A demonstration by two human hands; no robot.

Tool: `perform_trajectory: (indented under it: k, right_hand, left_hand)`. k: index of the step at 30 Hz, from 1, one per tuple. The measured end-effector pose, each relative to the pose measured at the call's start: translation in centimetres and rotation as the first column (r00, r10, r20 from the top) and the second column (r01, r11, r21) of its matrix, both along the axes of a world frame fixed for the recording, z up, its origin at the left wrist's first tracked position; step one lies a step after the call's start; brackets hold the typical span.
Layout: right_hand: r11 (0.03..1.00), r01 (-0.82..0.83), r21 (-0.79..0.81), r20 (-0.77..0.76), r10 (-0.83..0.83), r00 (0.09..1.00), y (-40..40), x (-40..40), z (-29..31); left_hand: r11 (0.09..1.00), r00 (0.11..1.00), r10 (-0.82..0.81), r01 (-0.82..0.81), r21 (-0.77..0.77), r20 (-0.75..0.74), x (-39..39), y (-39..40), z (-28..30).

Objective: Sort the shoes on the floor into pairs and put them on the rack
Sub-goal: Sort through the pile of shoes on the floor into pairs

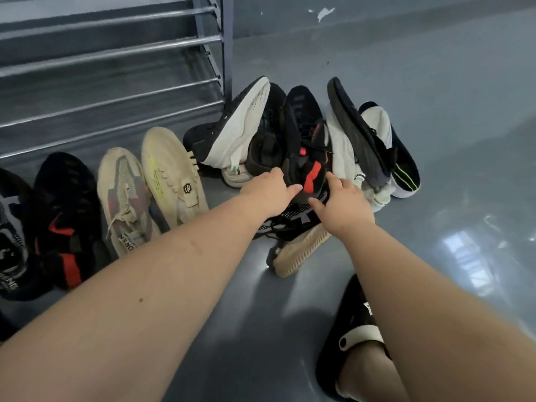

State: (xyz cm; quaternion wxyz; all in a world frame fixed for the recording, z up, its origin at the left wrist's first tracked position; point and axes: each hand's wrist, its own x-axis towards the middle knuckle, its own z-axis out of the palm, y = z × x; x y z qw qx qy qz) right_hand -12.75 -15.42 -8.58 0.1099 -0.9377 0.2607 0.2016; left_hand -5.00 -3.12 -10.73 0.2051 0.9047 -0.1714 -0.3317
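A heap of shoes lies on the grey floor right of the metal rack (pixel 116 56). At its middle stands a black shoe with red patches (pixel 306 134). My left hand (pixel 268 191) reaches to its heel, fingers spread, touching it. My right hand (pixel 340 203) sits just right of the same shoe, fingers apart, holding nothing. Under my hands lies a black shoe with a tan sole (pixel 295 245). Left of the heap, a row stands by the rack: two beige shoes (pixel 174 166) (pixel 127 198), a black and red shoe (pixel 66 216), and a grey-black shoe (pixel 11 227).
A black shoe with a white sole (pixel 232 132) leans at the heap's left; white and dark shoes (pixel 374 134) lie at its right. My foot in a black slipper (pixel 351 338) is at the bottom right. Open floor stretches to the right.
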Motion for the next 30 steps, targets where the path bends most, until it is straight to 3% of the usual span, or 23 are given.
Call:
perform_trajectory:
  k: [3,7,16,22,26,30]
  right_hand:
    - [1.0,0.019,0.021,-0.014,-0.019,1.0,-0.4,0.1,-0.5]
    - [0.995,0.04,0.091,-0.055,-0.035,0.998,-0.6,0.1,-0.9]
    - [0.962,0.157,0.224,0.069,-0.176,0.982,0.1,1.0,0.4]
    - [0.815,0.319,0.483,0.115,-0.421,0.9,2.0,1.1,1.0]
    - [0.725,0.328,0.606,0.119,-0.491,0.863,4.2,1.0,1.1]
    - [0.609,0.264,0.748,0.053,-0.452,0.89,7.9,0.8,1.1]
  left_hand:
    - [0.985,0.97,0.163,-0.17,-0.021,-0.182,0.4,-0.9,-1.0]
    - [0.882,0.799,0.343,-0.454,-0.122,-0.494,0.6,-1.9,-2.2]
    - [0.783,0.653,0.33,-0.593,-0.189,-0.682,1.2,-1.0,-1.5]
    - [0.704,0.503,0.22,-0.675,-0.22,-0.836,-0.4,2.2,-0.3]
    - [0.669,0.47,0.216,-0.709,-0.221,-0.856,-1.1,6.1,0.7]
    - [0.697,0.519,0.253,-0.683,-0.218,-0.816,-1.4,11.1,1.9]
